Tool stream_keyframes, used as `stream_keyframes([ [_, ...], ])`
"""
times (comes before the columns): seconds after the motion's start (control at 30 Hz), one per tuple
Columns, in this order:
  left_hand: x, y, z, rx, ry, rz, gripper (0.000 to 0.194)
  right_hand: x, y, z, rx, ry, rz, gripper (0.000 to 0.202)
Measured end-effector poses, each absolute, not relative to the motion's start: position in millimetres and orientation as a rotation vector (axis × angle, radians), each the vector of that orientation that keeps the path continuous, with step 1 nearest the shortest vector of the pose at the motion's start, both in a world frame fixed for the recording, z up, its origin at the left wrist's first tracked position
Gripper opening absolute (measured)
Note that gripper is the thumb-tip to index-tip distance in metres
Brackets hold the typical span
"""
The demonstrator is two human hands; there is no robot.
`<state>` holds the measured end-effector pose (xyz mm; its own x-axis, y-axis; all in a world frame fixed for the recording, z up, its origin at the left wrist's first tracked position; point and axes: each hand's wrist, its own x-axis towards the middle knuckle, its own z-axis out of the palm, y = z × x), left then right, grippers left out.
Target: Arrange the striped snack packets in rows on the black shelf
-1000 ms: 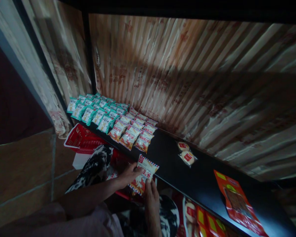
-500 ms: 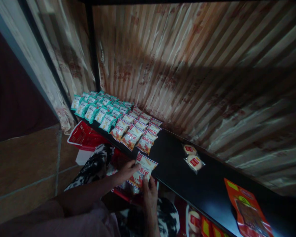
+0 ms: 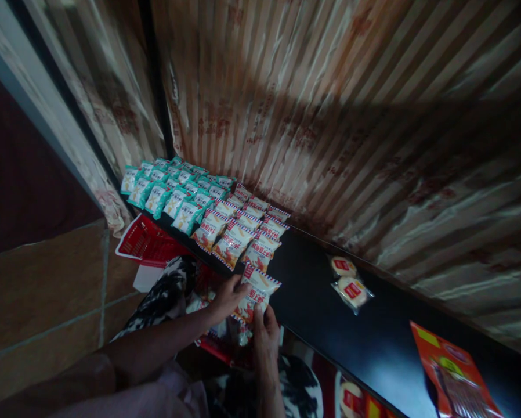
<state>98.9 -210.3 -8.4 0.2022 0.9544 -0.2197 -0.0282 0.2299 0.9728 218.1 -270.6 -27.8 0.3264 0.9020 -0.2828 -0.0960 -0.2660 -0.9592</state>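
Note:
Between my two hands is a white and orange snack bag [image 3: 257,291] with red lettering and striped edges. My left hand [image 3: 229,298] grips its left side, thumb on the front. At its lower right, my right hand [image 3: 264,330] pinches the bag. It is held just over the shelf's front edge, close to the rows of matching snack bags [image 3: 233,239] standing on the black shelf [image 3: 304,290]. Left of those rows are several teal snack bags [image 3: 156,198], also lined up. Below my hands, a red basket [image 3: 214,347] with more packets is partly hidden by my arms.
Two round wrapped cakes [image 3: 351,291] lie farther right on the shelf, then an orange packet [image 3: 454,371]. Another red basket [image 3: 145,241] sits on the floor at left. More packets [image 3: 351,400] show below the shelf's front edge. A pleated curtain [image 3: 313,116] hangs behind.
The held snack bag has moved slightly up and right, nearer the rows of matching bags. Both hands keep their hold. The view has shifted a little.

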Motion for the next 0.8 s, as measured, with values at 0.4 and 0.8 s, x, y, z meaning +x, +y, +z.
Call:
stream_keyframes([
  [0.4, 98.6, -205.1, 9.0, 1.189, 1.202, 0.893, 0.037, 221.2, -254.4, -19.9, -1.545, -0.755, 1.093, 0.052],
  [0.8, 140.6, -195.5, 8.6, 1.337, 1.18, 0.906, 0.038, 258.5, -251.0, -20.9, -1.575, -0.653, 1.055, 0.066],
])
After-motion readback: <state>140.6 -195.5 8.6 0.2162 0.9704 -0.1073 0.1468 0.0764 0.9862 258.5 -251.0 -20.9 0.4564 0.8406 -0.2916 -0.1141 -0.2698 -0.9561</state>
